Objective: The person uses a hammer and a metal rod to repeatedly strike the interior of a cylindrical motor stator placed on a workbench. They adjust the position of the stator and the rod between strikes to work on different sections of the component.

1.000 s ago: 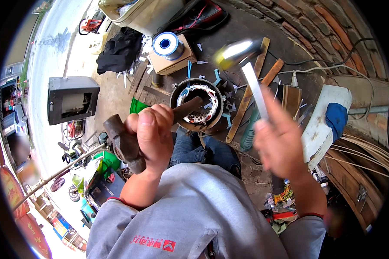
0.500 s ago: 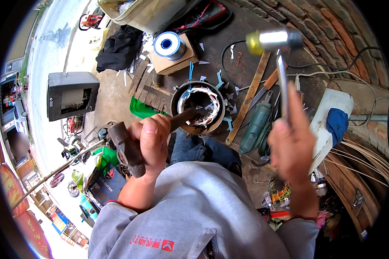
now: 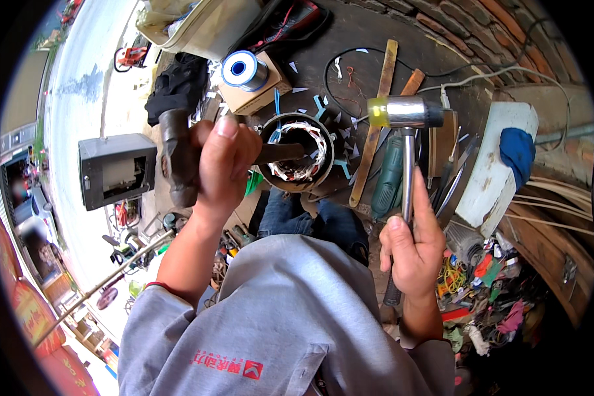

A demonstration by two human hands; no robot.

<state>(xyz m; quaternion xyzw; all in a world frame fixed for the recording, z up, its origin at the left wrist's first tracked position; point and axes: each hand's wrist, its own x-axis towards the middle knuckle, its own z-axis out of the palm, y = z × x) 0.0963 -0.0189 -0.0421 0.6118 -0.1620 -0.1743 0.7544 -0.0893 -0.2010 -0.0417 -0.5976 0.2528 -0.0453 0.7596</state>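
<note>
Down from its raised swing comes my mallet [image 3: 404,112], right hand [image 3: 412,254] fisted on its handle, left hand [image 3: 221,162] clamped around the punch [image 3: 280,153] inside the stator [image 3: 301,153] between my knees, where a glancing blow could nick the windings.

The round motor shell [image 3: 301,153] is in the middle. The wire spool [image 3: 244,70] sits behind it on a box [image 3: 261,92]. The hammer [image 3: 406,132] is right of it, the old monitor [image 3: 117,168] far left.

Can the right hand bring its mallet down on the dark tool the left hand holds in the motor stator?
Probably yes. The right hand holds the mallet raised, with open air between it and the dark tool in the left hand over the stator.
</note>
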